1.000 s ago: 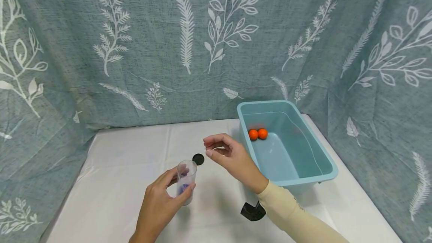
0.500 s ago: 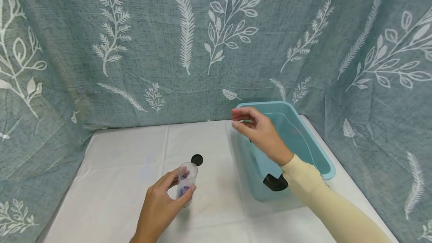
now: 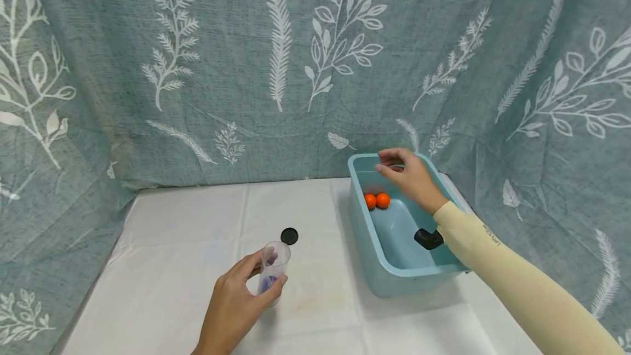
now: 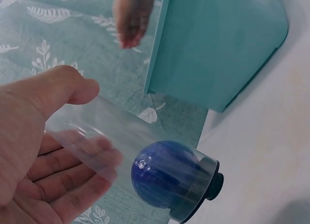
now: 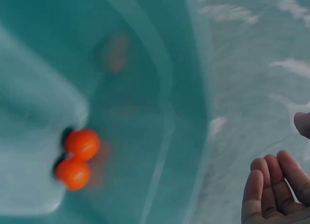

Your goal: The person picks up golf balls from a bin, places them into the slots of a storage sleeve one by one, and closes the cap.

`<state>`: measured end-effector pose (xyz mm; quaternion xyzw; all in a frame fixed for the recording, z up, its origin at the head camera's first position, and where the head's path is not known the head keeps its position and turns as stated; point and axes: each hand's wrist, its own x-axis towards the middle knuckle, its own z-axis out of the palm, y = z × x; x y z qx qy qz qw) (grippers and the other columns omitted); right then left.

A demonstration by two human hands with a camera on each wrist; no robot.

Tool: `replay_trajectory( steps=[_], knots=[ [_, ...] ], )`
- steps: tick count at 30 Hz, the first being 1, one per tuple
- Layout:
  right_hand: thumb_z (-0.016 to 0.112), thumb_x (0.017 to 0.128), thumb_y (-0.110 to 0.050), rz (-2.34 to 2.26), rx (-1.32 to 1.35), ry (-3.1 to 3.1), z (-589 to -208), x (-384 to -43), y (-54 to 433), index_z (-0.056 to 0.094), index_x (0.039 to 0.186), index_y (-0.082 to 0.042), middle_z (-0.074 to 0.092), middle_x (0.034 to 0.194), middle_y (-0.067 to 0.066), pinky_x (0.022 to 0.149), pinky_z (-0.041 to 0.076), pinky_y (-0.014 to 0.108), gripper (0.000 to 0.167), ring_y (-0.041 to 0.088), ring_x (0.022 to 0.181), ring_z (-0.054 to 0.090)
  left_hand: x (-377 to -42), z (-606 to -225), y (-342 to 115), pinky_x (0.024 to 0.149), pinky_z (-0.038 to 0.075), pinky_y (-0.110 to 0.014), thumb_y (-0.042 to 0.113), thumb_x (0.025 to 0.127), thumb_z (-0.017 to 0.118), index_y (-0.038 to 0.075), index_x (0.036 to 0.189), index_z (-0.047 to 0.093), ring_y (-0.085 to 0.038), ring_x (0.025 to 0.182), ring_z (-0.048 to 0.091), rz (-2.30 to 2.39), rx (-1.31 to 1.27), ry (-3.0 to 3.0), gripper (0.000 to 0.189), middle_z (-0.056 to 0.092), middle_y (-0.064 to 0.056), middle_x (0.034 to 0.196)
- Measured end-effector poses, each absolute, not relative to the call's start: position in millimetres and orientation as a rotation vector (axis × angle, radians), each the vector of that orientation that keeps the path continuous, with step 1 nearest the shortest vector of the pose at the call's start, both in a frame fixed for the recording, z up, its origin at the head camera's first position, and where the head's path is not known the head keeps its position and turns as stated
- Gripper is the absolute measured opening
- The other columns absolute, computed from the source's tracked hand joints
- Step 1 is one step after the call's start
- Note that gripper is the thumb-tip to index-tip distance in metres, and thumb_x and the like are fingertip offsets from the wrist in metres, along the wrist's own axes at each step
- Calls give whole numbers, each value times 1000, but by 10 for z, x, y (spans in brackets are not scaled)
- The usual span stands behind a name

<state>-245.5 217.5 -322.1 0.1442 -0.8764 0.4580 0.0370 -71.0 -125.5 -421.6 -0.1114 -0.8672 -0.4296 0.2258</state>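
My left hand (image 3: pixel 244 292) grips a clear plastic tube (image 3: pixel 274 267) over the left-middle of the table, thumb on one side and fingers on the other. At the tube's bottom a blue ball (image 4: pixel 167 174) shows plainly in the left wrist view. Over the back part of the light-blue bin (image 3: pixel 419 285) hovers my right hand (image 3: pixel 406 175), fingers loosely curved and holding nothing. Two orange balls (image 3: pixel 382 200) lie together on the bin floor; the right wrist view shows them apart from the right hand (image 5: pixel 278 190).
On the white table cloth (image 3: pixel 177 245) a flat black disc (image 3: pixel 289 236) lies just behind the tube. A patterned grey-green curtain (image 3: pixel 222 70) hangs behind the table and along its sides. The black wrist camera (image 3: pixel 429 239) overlaps the bin in the head view.
The right hand has moved right and back, from beside the tube to over the bin. My left hand keeps its grip on the tube in nearly the same place.
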Motion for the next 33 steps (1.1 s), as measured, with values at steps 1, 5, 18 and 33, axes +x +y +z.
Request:
replay_trajectory(
  steps=[1,5,18,33],
  knots=[
    [67,100,-25,1368,424,-2724,-3257,-2487,2209,56,137,-1,57,133,17,106,47,45,45,30,117,57,-712,-4218,-1254,78,61,-34,17,76,90,8,122,69,-12,94,70,-1179,-309,-2391,52,71,4,115],
    [67,100,-23,1250,375,-2851,-3413,-2597,2324,56,136,0,56,133,20,101,50,47,44,33,117,58,-710,-4231,-1256,79,61,-35,17,75,91,8,122,69,-12,94,70,-1178,-301,-2405,53,71,5,113],
    [67,98,-18,1049,396,-3055,-3894,-2928,2502,56,133,10,59,130,27,97,53,49,46,39,115,60,-695,-4227,-1274,81,60,-33,18,74,91,7,122,70,-11,93,71,-1196,-240,-2446,54,71,6,105],
    [74,93,-15,695,592,-3182,-4323,-3104,2721,57,123,16,61,115,30,91,53,52,46,42,105,60,-697,-4288,-1251,78,61,-33,19,73,91,10,122,71,-10,90,72,-1206,-173,-2446,53,72,6,110]
  ],
)
